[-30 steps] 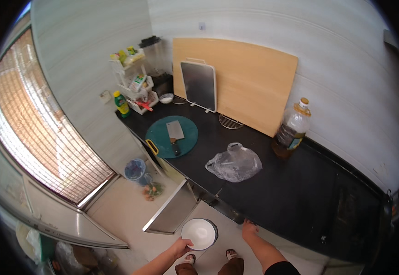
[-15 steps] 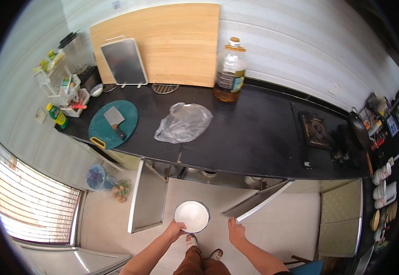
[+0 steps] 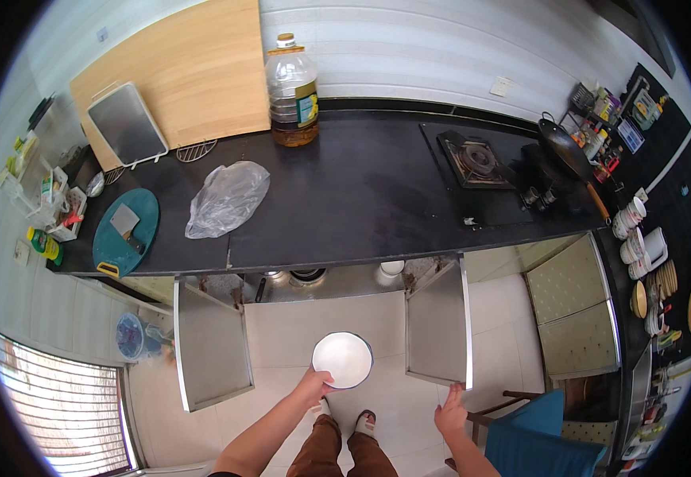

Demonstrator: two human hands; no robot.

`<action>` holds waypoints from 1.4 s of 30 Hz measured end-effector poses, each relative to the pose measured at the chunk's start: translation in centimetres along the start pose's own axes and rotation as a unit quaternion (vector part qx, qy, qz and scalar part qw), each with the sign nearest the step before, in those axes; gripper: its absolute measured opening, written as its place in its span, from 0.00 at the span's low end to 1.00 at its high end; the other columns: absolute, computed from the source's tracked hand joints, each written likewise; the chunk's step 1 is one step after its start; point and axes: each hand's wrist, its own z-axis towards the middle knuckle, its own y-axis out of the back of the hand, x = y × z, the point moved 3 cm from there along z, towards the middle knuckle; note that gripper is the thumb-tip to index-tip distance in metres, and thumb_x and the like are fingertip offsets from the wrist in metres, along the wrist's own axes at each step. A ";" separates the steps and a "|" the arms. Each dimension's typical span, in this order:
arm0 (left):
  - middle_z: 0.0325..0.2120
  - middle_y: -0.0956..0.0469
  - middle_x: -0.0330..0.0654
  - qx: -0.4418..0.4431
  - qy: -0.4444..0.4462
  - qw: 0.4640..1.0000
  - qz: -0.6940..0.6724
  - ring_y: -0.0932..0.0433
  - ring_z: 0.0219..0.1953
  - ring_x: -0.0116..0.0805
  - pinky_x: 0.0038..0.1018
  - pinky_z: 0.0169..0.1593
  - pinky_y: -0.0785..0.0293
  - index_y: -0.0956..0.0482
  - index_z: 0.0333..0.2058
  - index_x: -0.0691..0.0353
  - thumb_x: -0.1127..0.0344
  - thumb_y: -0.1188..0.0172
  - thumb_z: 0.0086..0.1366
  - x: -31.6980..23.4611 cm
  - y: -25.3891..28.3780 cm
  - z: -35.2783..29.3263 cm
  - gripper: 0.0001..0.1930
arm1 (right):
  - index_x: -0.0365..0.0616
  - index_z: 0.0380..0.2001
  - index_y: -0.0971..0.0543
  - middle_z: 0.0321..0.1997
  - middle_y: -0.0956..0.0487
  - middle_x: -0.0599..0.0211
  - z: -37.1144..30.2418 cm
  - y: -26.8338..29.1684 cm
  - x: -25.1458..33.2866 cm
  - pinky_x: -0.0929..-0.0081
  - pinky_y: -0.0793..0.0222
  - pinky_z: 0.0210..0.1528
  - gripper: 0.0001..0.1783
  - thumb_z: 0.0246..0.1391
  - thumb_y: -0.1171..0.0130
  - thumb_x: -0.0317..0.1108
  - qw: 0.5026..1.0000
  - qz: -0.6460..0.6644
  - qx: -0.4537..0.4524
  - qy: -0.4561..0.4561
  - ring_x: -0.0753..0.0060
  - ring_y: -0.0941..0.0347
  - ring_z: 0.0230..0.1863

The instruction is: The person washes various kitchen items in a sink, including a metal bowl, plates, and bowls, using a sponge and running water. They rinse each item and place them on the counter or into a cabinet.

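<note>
My left hand [image 3: 314, 386] grips the near rim of a white bowl [image 3: 342, 358] with a dark outer edge, thumb on the inside. No contents show in the bowl. My right hand [image 3: 450, 409] is at the lower end of the right cabinet door [image 3: 439, 324], fingertips stretched toward its edge; whether they still touch cannot be made out. This door and the left cabinet door [image 3: 212, 346] both stand swung out below the counter, with the bowl between them. Inside the cupboard are a dark round pan [image 3: 308, 276] and a white container [image 3: 391, 269].
On the black counter [image 3: 353, 191] lie a clear plastic bag [image 3: 228, 199] and a green cutting board [image 3: 148, 215] with a cleaver [image 3: 127, 227]. A large oil bottle [image 3: 292, 95] and gas stove [image 3: 479, 161] stand behind. A blue-covered chair [image 3: 520, 437] is at right.
The right cabinet door has swung further outward, and my right hand has moved right with its edge, fingers now straighter. The view has shifted right. The bowl remains in my left hand.
</note>
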 end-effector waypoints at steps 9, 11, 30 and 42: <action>0.49 0.41 0.53 0.001 0.003 0.999 0.051 0.35 0.49 0.52 0.47 0.47 0.31 0.52 0.54 0.65 0.80 0.57 0.42 -0.9 -1.2 4.9 0.35 | 0.40 0.50 0.42 0.53 0.40 0.52 5.3 0.0 0.2 0.67 0.31 0.32 0.31 0.40 0.44 0.26 0.950 0.227 -0.199 -0.078 0.58 0.28 0.34; 0.51 0.44 0.53 0.029 0.010 0.997 0.065 0.36 0.50 0.52 0.46 0.46 0.30 0.57 0.55 0.62 0.80 0.57 0.41 -1.2 -1.0 6.8 0.38 | 0.42 0.44 0.35 0.43 0.30 0.57 7.2 -2.6 1.5 0.72 0.33 0.28 0.21 0.43 0.45 0.26 0.919 0.334 -0.199 -0.067 0.68 0.29 0.24; 0.48 0.41 0.53 0.077 -0.076 0.986 0.127 0.33 0.47 0.49 0.39 0.43 0.26 0.51 0.53 0.65 0.77 0.56 0.42 -1.7 -3.7 32.0 0.34 | 0.49 0.58 0.46 0.54 0.42 0.63 30.0 -11.0 12.4 0.84 0.33 0.25 0.32 0.53 0.54 0.48 0.717 0.692 -0.003 0.078 0.78 0.31 0.34; 0.42 0.35 0.56 0.061 -0.146 0.968 0.194 0.29 0.43 0.51 0.40 0.44 0.26 0.44 0.48 0.75 0.74 0.58 0.45 -5.2 -8.7 40.8 0.27 | 0.49 0.59 0.52 0.48 0.34 0.56 41.0 -10.1 11.9 0.76 0.29 0.22 0.43 0.43 0.43 0.44 0.707 0.697 -0.015 0.122 0.69 0.28 0.29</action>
